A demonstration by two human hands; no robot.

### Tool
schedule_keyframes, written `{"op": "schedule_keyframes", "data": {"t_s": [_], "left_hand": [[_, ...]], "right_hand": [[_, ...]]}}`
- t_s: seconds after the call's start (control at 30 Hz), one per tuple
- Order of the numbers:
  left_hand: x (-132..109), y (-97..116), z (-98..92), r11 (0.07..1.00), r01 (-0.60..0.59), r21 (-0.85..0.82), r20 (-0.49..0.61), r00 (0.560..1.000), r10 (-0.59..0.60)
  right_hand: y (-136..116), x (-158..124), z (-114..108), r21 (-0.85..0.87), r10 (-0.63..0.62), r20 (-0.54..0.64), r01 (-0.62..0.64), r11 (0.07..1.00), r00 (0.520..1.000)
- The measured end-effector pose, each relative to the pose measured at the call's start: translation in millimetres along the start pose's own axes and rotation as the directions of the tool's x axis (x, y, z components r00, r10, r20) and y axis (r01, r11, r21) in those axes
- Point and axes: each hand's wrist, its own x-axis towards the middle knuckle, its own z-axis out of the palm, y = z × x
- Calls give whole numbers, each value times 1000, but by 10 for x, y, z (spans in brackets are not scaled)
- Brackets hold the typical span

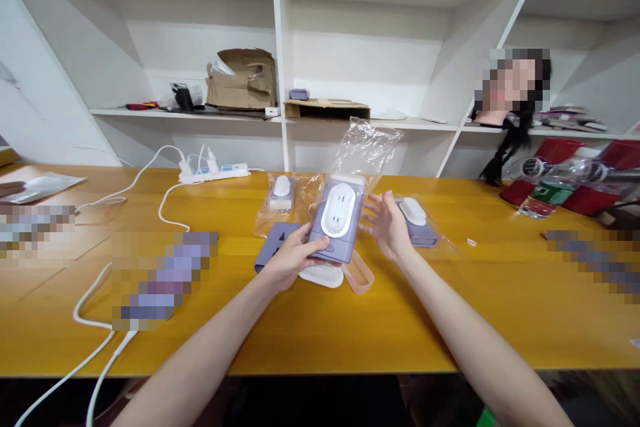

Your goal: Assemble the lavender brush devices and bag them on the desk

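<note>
Left hand clasps a bagged lilac case, spread right hand just beside a second case.

A person's left hand grips, fingers curled forward and wrist low, as the right hand hangs open near those fingertips, its fingers spread and palm turned inward. Bare left forearm and right forearm angle inward.

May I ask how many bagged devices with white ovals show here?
3 devices: one in the left hand, one on the table behind, one beside the right hand; blurred patches may hide more.
</note>
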Motion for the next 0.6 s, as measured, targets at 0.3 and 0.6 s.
{"op": "schedule_keyframes", "data": {"t_s": [0.3,0.6], "left_hand": [[74,-184,2,985,-84,150,-81,992,97],[29,-67,-86,984,-135,119,101,987,123]], "right_hand": [[-5,-193,171,194,125,175,-158,968,977],[63,-338,283,207,113,237,-164,965,965]]}}
